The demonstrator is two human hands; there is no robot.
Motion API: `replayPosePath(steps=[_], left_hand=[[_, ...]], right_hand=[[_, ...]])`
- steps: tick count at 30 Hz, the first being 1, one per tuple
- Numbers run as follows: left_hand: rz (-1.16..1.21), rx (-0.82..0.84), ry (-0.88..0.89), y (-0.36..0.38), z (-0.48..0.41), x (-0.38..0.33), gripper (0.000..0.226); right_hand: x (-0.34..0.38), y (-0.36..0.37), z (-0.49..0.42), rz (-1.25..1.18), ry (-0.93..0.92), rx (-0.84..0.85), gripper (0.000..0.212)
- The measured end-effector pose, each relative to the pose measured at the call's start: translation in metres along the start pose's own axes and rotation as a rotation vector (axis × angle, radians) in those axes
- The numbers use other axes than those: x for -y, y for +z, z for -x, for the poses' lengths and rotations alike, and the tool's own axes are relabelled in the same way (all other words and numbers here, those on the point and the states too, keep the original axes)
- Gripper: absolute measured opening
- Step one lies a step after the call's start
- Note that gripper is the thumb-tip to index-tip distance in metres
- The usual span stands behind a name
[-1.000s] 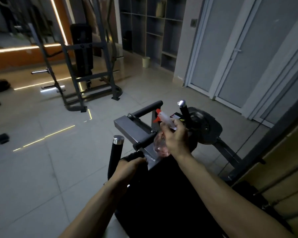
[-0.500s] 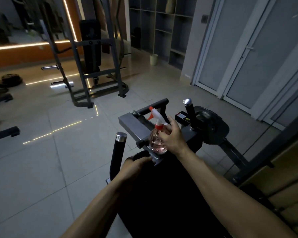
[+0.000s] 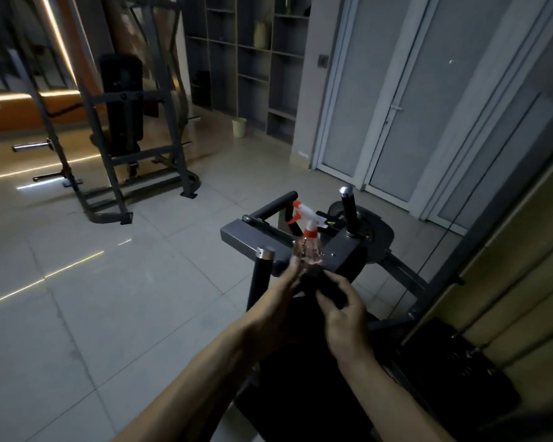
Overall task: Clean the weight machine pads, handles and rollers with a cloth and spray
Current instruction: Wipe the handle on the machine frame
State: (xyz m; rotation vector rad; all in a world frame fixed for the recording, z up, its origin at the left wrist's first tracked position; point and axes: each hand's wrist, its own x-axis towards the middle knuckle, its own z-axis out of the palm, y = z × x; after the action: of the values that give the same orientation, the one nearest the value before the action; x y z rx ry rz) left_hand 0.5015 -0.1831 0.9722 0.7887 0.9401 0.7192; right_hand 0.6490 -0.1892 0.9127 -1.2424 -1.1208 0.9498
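**A:** Where's the spray bottle [image 3: 307,250]?

**B:** Standing upright on the machine's grey frame plate [image 3: 246,239], at twelve o'clock from both hands, and neither hand is holding it.

**A:** And the hands?

**B:** The left hand [image 3: 278,307] reaches forward with its fingers fairly straight, their tips just short of the bottle's base. The right hand [image 3: 345,320] has its fingers loosely curled next to something dark. It's too dim to tell whether that's the cloth or the end of the black pad [image 3: 300,393], so I can't say whether it's pinching anything.

**A:** What's the best way to do this step?

**B:** I'd gather the cloth into a flat wad before wiping. Start with the chrome-capped handle [image 3: 260,275] at ten o'clock from the left hand and wrap the cloth right round the grip. Then do the other upright handle [image 3: 348,208] at one o'clock. Keep elbows clear of the bottle, because it looks top-heavy on that narrow plate.

**A:** What's changed from a second ago?

**B:** Back then the right hand was holding the bottle in the air and the left was down at the pad's front edge. Now the bottle is set down, the right hand has let go of it, and the two hands have come together just below it.
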Motion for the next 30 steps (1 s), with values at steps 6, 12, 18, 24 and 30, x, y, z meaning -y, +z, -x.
replayPosePath(steps=[6,12,18,24,30], left_hand=[[-0.451,-0.542,0.576,-0.071,0.027,0.006,0.028],[-0.453,-0.317,0.346,-0.109,-0.002,-0.014,0.048],[-0.331,-0.218,0.314,-0.115,-0.006,0.013,0.062],[-0.227,-0.122,0.304,-0.113,0.002,0.014,0.071],[-0.116,-0.136,0.27,-0.11,0.009,0.016,0.061]], right_hand=[[0.004,0.061,0.023,-0.004,-0.037,-0.194,0.058],[0.004,0.115,0.012,0.331,-0.425,-0.225,0.052],[-0.036,0.111,0.03,0.615,-0.587,-0.247,0.046],[-0.08,0.103,0.072,0.742,-0.513,-0.144,0.038],[-0.063,0.089,0.084,0.799,-0.477,-0.147,0.057]])
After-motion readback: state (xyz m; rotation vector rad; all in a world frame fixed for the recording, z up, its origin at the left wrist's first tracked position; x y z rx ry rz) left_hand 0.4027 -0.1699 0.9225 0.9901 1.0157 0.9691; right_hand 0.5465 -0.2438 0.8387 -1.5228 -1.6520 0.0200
